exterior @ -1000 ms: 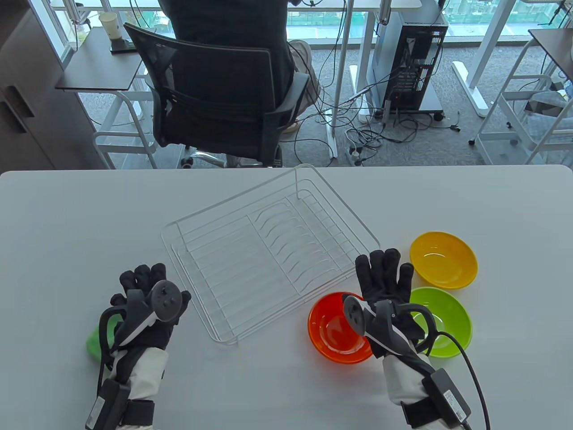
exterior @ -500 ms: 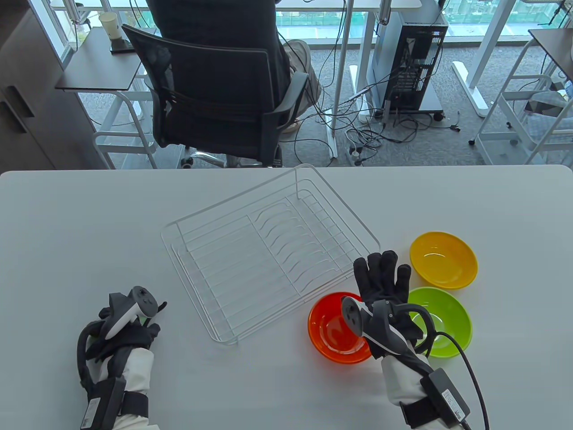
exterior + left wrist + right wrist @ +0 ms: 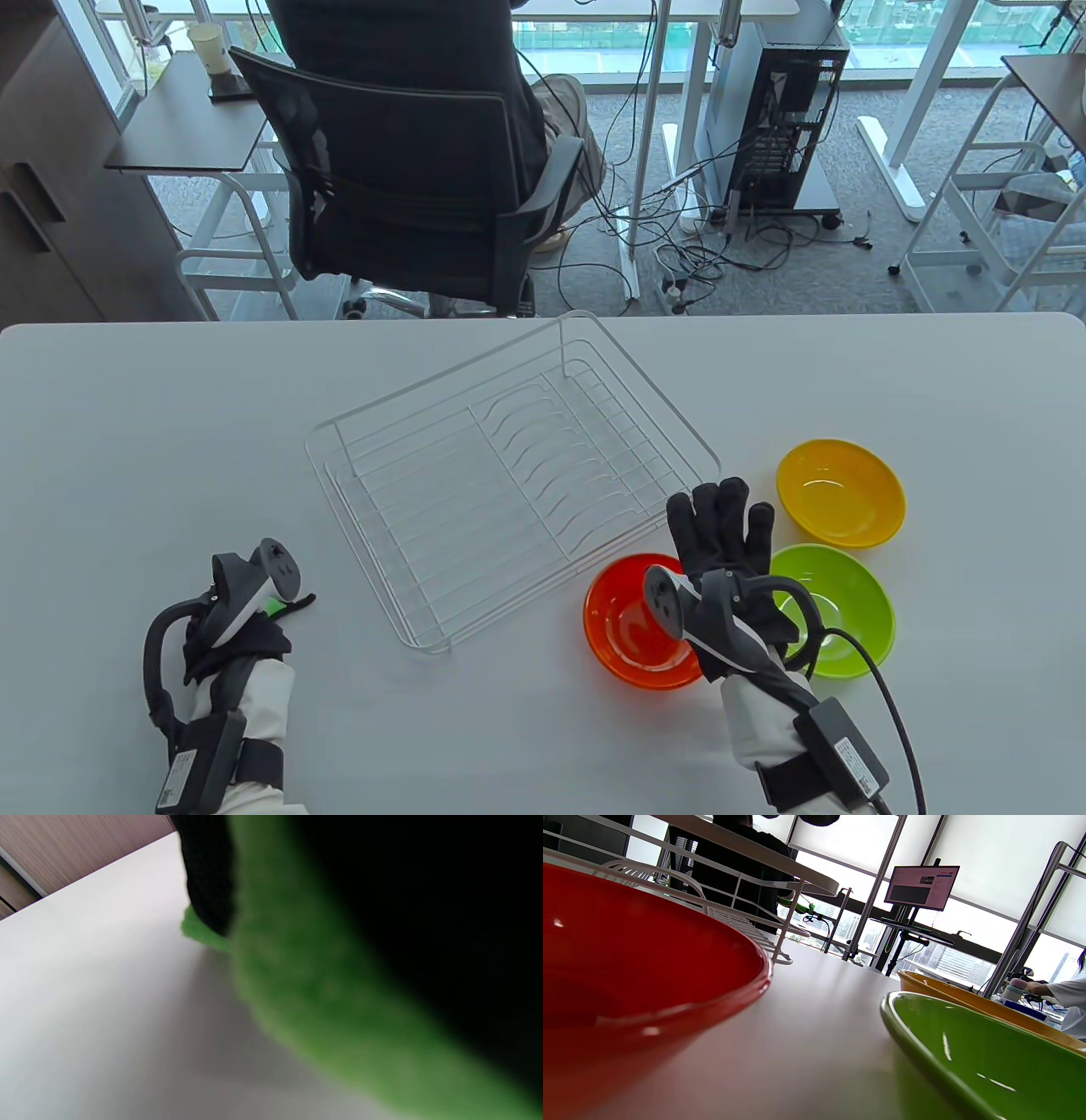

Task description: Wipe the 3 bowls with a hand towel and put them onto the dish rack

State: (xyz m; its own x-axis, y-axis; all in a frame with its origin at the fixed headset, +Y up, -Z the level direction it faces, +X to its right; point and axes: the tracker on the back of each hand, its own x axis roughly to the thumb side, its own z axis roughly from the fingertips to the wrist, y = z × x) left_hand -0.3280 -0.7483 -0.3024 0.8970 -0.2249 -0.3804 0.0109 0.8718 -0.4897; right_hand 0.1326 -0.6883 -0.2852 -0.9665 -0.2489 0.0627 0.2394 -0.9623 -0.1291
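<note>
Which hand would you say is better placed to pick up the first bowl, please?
Probably the right hand: it hovers open between the red bowl and green bowl, while the left hand grips the green towel far away.

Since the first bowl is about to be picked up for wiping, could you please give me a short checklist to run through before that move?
1. Towel in hand: ok. The left hand grips the green hand towel.
2. Right hand free to take a bowl: ok. Its fingers are straight and it holds nothing.
3. Bowls within reach: ok. The red bowl and green bowl sit either side of the right hand, the yellow bowl just beyond.
4. Bowls upright and apart: ok for red and green; whether green touches yellow, cannot tell.
5. Dish rack free of dishes: ok.
6. Bowls wet or dirty: cannot tell.
</note>
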